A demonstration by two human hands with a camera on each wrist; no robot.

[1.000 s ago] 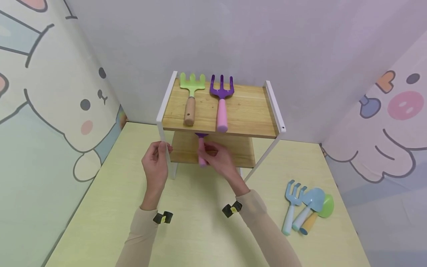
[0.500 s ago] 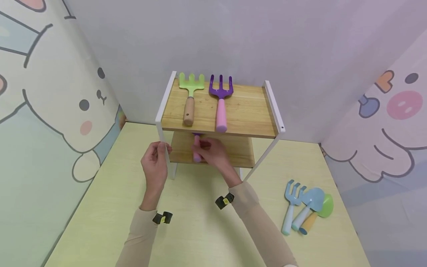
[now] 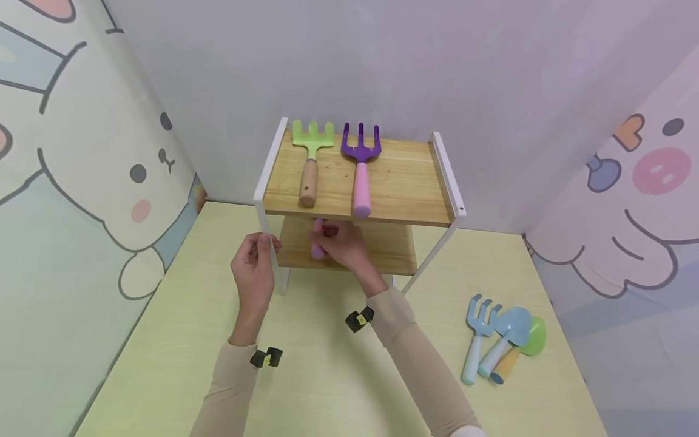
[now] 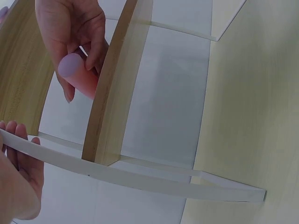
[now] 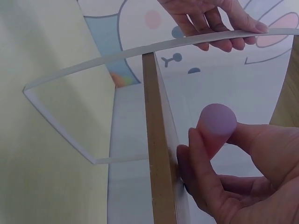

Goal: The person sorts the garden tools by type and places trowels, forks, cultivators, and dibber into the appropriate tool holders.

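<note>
Your right fingers (image 5: pixel 205 172) clamp the pink handle (image 5: pixel 216 128), left fingers (image 5: pixel 240 16) the upper shelf's (image 3: pixel 409 182) eight-o'clock post (image 3: pixel 264 221); lifting may bump that shelf.

The lower handle (image 3: pixel 317 250) is pink, the rack frame (image 3: pixel 449 176) white.

Upper shelf (image 3: pixel 404 182) blocks above; room right of right hand (image 3: pixel 343 241).

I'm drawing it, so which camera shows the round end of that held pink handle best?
The right wrist view: the round end of the pink handle looks biggest there, nearly a full circle, in the right hand. The left wrist view shows it smaller; the head view, tiny, below the top shelf.
</note>
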